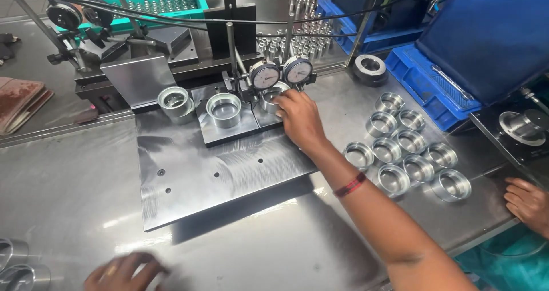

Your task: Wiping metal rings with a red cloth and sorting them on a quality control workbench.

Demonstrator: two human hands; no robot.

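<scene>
The left hand (123,271) lies flat and open on the shiny steel table (68,188), holding nothing. A thick metal plate (217,176) sits in the middle. The right hand (298,118) grips a metal ring (273,96) under two round dial gauges (281,72). More rings (409,154) sit beside blue trays (426,91).

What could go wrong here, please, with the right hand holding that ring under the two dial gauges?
1. The right hand grips a metal ring right beneath the two dial gauges; a bump could knock them or upset a reading.
2. The forearm crosses close by the loose rings on the table, so a sweep back might scatter them.
3. The left hand is blurred near the rings at the table's front edge; one could perhaps be nudged off.
</scene>
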